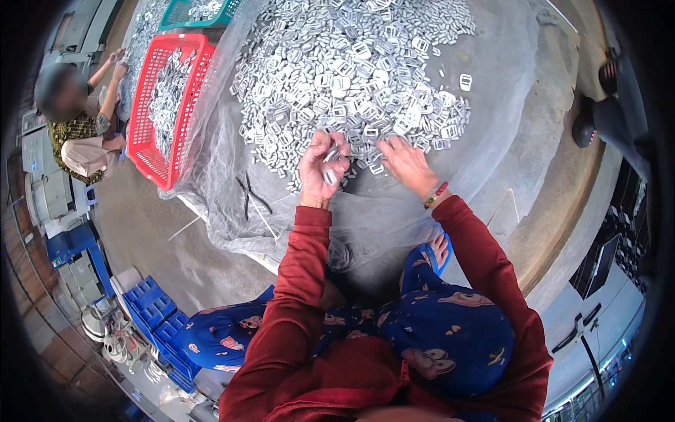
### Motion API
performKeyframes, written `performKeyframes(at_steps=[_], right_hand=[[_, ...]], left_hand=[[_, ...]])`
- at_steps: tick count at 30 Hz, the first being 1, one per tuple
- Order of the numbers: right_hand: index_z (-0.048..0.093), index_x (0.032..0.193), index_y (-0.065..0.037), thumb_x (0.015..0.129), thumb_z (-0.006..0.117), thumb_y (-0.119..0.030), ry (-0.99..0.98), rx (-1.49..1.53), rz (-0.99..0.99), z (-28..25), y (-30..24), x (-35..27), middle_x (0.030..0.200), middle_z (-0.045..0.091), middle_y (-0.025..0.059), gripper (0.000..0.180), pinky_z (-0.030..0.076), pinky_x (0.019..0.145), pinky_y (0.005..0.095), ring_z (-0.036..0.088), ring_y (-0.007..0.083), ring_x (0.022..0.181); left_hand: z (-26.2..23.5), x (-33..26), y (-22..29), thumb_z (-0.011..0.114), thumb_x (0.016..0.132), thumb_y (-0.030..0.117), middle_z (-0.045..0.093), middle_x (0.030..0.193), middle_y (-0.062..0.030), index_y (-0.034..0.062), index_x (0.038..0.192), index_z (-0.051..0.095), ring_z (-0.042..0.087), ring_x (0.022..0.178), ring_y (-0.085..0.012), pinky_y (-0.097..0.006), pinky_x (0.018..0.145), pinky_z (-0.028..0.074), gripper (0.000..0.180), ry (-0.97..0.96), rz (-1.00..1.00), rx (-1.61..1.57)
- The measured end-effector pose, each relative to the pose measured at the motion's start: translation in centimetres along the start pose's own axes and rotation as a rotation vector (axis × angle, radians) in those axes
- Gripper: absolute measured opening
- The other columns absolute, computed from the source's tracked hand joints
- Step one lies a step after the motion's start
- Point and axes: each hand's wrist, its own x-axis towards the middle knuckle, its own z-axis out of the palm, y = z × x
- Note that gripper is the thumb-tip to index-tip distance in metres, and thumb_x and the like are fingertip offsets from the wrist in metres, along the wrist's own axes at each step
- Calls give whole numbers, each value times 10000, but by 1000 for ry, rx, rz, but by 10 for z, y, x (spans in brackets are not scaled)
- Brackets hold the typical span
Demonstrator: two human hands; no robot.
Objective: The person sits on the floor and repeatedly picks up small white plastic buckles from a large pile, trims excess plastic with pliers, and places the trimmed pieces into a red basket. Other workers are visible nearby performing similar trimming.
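Silvery slotted buckles (pixel 340 86) heaped; left hand (pixel 322 169) curled round metal pieces (pixel 330 176), right hand (pixel 409 167) apart, grip unclear.

At centre frame, 1 left hand (pixel 323 167) and 1 right hand (pixel 408 166) at 1 heap of gray buckles (pixel 339 86), too many to count; upper left, 1 red basket (pixel 192 102) and 1 green basket (pixel 223 15); left of centre, 1 pair of pliers (pixel 246 191); 1 co-worker (pixel 81 133), far left.

Buckles (pixel 351 84) on sheet (pixel 496 105) (basket (pixel 195 88) left).
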Motion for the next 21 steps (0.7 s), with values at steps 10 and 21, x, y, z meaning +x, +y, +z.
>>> performKeyframes(at_steps=[10, 21], right_hand=[[616, 961, 6, 853, 703, -193, -190, 1562, 441, -56, 10, -7, 961, 632, 105, 243, 513, 535, 280, 649, 209, 840], [590, 978, -19, 943, 571, -377, 113, 2123, 250, -59, 44, -18, 915, 591, 149, 360, 408, 405, 198, 577, 222, 718]], left_hand=[[-39, 18, -30, 774, 796, 255, 612, 932, -208, -21, 978, 590, 626, 744, -337, -419, 615, 508, 378, 224, 517, 1905], [-28, 21, 12, 496, 846, 132, 485, 859, -49, 28, 839, 536, 451, 708, -131, -229, 481, 372, 112, -70, 70, 378]])
